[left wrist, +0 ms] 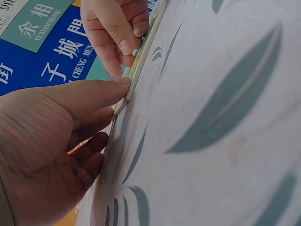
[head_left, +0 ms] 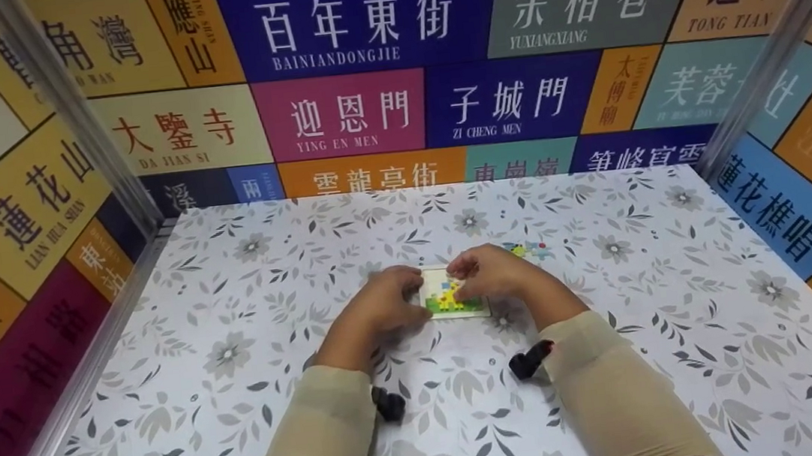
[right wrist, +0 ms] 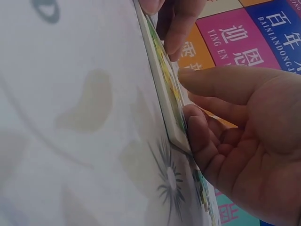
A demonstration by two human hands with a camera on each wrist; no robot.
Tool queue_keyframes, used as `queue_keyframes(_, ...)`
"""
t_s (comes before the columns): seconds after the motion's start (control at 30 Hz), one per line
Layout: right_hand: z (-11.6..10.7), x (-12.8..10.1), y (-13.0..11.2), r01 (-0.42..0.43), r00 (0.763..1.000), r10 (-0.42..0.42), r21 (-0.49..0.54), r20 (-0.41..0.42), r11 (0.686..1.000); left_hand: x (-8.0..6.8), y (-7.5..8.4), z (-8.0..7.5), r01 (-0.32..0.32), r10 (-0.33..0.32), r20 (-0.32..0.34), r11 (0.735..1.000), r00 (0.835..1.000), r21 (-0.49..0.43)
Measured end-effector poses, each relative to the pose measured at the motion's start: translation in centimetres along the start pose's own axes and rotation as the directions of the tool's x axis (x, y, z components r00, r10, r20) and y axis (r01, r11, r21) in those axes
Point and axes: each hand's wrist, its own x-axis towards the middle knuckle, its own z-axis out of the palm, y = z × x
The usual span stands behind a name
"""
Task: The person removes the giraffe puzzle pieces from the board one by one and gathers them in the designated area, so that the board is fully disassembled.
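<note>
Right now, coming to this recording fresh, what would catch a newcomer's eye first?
Probably the bright sign-covered wall behind the table. Next, the small board with its yellow and green design, between the left hand and right hand on the flower-patterned surface.

White floral-print tbl cover (head_left: 134, 438); multicol. Chinese-signage walls (head_left: 341, 114) at back, L & R; shiny corner posts (head_left: 65, 97).

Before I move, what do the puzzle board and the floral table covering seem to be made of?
Puzzle board: matte, perhaps wood or dense card; the wrist views show a thick, pale, plain edge. Floral table covering: smooth and low-sheen, possibly vinyl or paper; its print lies flat with no visible weave.
</note>
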Motion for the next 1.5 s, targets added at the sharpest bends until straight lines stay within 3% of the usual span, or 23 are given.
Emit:
queue_keyframes(0.23,0.2,-0.2,-0.6,-0.006,1.0,0.008,-0.06,0.026,0.998,0.0,-0.2,0.0,-0.001,0.001,0.002,1.0,1.0,-0.009)
queue_keyframes(0.53,0.2,-0.3,-0.4,0.037,0.999,-0.035,-0.097,0.023,0.995,0.0,-0.2,-0.1,-0.053,0.053,-0.008,0.998,0.999,0.021)
queue_keyframes(1.23,0.1,-0.3,-0.3,0.042,0.999,-0.042,-0.051,0.004,0.998,0.0,0.0,-0.1,-0.013,0.013,0.013,1.0,1.0,0.017)
queue_keyframes(1.5,-1.3,-1.2,-0.1,0.083,0.996,-0.083,-0.037,-0.012,0.996,0.1,-0.2,0.0,-0.052,0.052,0.005,0.998,0.999,0.027)
